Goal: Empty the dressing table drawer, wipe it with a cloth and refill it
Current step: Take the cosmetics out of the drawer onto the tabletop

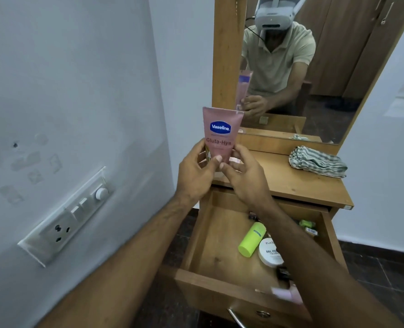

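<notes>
Above the open drawer [210,235], both hands hold one pink tube [220,133] upright, cap end down, just over the left edge of the tabletop [291,183]. The left hand [196,174] wraps its lower half with the thumb across the front; the right hand [243,178] pinches the tube near its base with curled fingers. This looks like the emptying step, with the tube lifted out and not yet put down. The next move likely calls for standing or laying it on the tabletop, leaving room beside the one striped cloth [317,162] folded at the right, then reaching back into the drawer.

Counted in the drawer: one lime-green bottle [252,239] lying on its side, one round white tin [270,253] touching it, one small green item [307,223] at the back right, and a few dark or blurred bits along the right side, too unclear to number.
</notes>
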Action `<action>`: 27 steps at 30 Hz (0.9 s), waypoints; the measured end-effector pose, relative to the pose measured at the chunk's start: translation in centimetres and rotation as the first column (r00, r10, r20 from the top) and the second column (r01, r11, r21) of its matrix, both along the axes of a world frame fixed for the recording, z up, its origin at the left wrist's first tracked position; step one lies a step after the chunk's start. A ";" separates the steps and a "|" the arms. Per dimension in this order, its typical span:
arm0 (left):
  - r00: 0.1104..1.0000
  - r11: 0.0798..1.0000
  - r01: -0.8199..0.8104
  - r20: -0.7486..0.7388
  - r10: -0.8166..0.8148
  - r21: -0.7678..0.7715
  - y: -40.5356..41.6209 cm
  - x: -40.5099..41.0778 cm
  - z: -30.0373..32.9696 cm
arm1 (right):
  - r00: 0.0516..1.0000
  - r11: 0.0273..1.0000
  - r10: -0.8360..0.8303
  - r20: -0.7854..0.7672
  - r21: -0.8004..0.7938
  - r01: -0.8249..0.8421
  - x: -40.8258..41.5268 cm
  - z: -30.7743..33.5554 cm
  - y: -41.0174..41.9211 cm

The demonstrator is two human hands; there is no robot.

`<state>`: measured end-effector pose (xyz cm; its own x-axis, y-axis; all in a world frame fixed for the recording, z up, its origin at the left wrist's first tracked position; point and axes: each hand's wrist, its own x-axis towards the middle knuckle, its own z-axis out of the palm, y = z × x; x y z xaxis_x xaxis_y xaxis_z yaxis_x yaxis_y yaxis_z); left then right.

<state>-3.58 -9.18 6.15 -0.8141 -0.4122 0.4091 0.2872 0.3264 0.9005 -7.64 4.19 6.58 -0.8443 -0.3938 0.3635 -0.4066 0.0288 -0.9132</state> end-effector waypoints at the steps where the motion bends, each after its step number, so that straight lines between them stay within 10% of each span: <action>1: 0.999 1.000 -0.006 0.034 0.006 -0.010 -0.5 -0.7 -0.2 | 1.000 1.000 -0.007 0.013 0.026 0.007 -0.9 -0.3 -0.5; 15: 0.984 0.997 -0.049 0.174 0.038 0.058 -0.6 -1.1 -2.1 | 0.980 0.997 -0.078 0.184 0.033 0.074 -2.3 -3.4 0.1; 20: 0.944 0.943 -0.329 0.001 0.329 -0.041 3.0 2.2 -3.4 | 0.910 0.808 -0.410 0.066 0.489 0.329 2.5 -6.2 6.6; 24: 0.932 0.925 0.055 0.352 0.088 -0.377 6.0 3.3 -6.6 | 0.918 0.473 -0.395 -0.038 0.848 0.238 3.1 -7.8 7.7; 27: 0.746 0.723 0.443 0.665 0.030 -0.530 6.4 3.2 -8.2 | 0.913 0.450 -0.407 -0.026 0.864 0.225 3.1 -8.1 7.7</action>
<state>-0.40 -2.82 -2.01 -0.9934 -0.0403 -0.1073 -0.0883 0.8659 0.4923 -4.55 11.90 -1.52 -0.9830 -0.1230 -0.1361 -0.0545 0.9044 -0.4232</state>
